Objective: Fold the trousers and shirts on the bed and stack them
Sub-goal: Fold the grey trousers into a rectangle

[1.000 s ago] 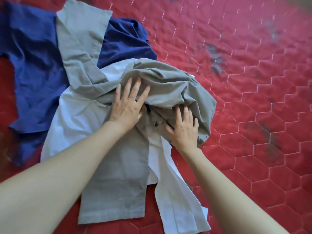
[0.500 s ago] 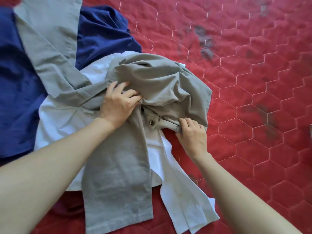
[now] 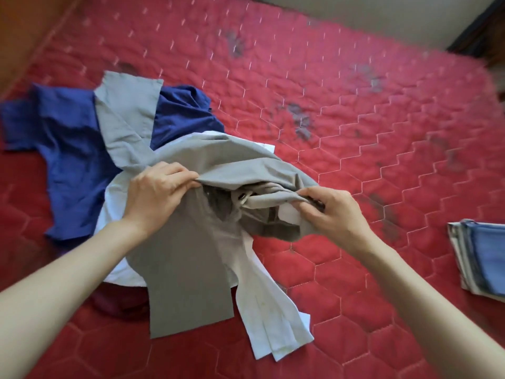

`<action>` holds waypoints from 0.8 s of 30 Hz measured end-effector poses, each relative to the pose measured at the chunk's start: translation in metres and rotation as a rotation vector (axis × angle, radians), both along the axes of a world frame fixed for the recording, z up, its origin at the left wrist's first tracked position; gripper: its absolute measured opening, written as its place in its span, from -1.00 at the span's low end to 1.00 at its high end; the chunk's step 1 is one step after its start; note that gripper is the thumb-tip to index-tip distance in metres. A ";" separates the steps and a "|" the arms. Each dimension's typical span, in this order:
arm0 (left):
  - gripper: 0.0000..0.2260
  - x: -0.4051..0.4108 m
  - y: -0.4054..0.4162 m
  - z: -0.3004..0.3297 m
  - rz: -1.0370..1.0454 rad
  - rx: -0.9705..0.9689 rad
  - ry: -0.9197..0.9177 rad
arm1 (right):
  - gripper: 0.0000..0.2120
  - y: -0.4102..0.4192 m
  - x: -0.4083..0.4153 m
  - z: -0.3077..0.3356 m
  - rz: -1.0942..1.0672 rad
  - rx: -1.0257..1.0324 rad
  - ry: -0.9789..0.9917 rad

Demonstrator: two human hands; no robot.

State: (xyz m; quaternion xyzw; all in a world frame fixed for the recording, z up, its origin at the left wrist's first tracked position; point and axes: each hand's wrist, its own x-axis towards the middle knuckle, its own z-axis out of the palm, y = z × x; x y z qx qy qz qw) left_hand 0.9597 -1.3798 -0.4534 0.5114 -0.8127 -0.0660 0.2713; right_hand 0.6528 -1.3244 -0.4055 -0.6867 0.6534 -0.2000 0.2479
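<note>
Grey trousers (image 3: 188, 272) lie crumpled on top of a pile in the middle of the red quilted bed (image 3: 355, 127). My left hand (image 3: 158, 192) grips the waistband on its left side. My right hand (image 3: 333, 212) pinches the waistband on its right side, near the button, and the waist is lifted off the pile. One grey leg runs toward me, the other stretches away to the upper left. A white shirt (image 3: 276, 324) lies under the trousers. Beneath both, to the left, spreads a blue shirt (image 3: 71, 149).
A folded stack of light blue and white clothes (image 3: 481, 258) sits at the bed's right edge. A brown wooden surface (image 3: 30, 31) borders the bed at the upper left. A pale wall runs behind the bed's far edge.
Both hands went from pressing flat on the trousers to gripping the waistband and lifting it, moving apart. The view has pulled back, so the stack at the right shows.
</note>
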 end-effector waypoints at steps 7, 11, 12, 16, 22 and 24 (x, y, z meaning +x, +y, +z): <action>-0.89 -0.033 0.074 0.134 0.153 0.017 0.023 | -0.90 0.048 -0.017 0.186 0.100 -0.128 -0.195; -0.77 -0.088 0.141 0.222 0.261 0.188 0.177 | -0.87 0.076 -0.017 0.292 0.096 -0.154 -0.403; -0.71 -0.103 0.162 0.244 0.255 0.252 0.310 | -0.84 0.081 -0.019 0.316 0.068 -0.160 -0.471; -0.58 -0.148 0.244 0.320 0.092 0.263 0.721 | -0.80 0.095 -0.034 0.395 -0.029 -0.169 -0.686; -0.44 -0.172 0.251 0.385 0.286 0.146 0.552 | -0.82 0.104 -0.049 0.490 -0.044 -0.256 -0.734; -0.56 -0.170 0.243 0.401 0.314 0.108 0.488 | -0.78 0.104 -0.058 0.520 -0.058 -0.300 -0.732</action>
